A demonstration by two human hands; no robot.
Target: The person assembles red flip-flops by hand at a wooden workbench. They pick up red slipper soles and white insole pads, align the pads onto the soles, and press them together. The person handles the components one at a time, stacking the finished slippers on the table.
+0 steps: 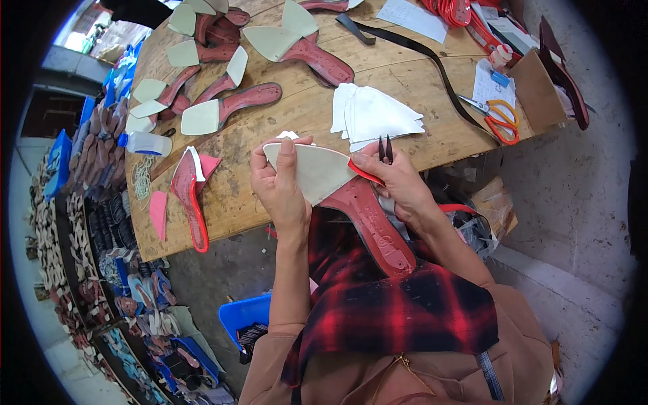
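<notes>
left hand (279,185): fingers clamped on pale insole piece (312,172) of red shoe sole (370,223), at near bench (405,81) edge | right hand (395,179): fingers closed on small black snips (385,148) | risk: snips may cut too deep if the sole slips
</notes>
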